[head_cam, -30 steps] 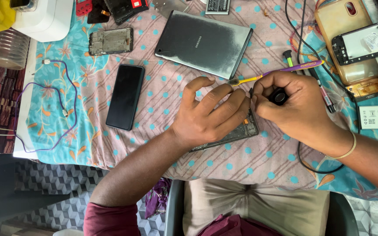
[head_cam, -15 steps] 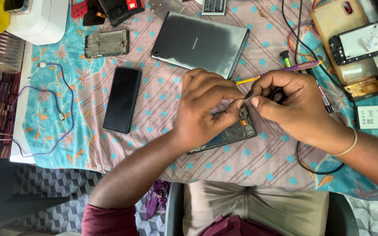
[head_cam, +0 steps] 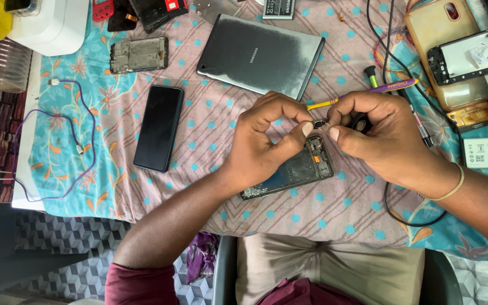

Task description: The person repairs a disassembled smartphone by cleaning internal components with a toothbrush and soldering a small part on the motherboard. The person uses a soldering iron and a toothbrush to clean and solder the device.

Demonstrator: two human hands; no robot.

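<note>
At frame centre, left hand [head_cam: 266, 144] and right hand [head_cam: 382, 135] pinch a small metal part [head_cam: 319, 123] above the opened phone [head_cam: 292, 172]; slipping fingertips could drop it into the chassis.

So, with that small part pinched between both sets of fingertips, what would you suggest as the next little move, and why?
Probably lower the small part toward the top end of the opened phone. Both the left hand and right hand pinch it just above that exposed end, so a short descent seems enough.

left hand [head_cam: 261, 141], right hand [head_cam: 379, 133], fingers pinched together
</note>
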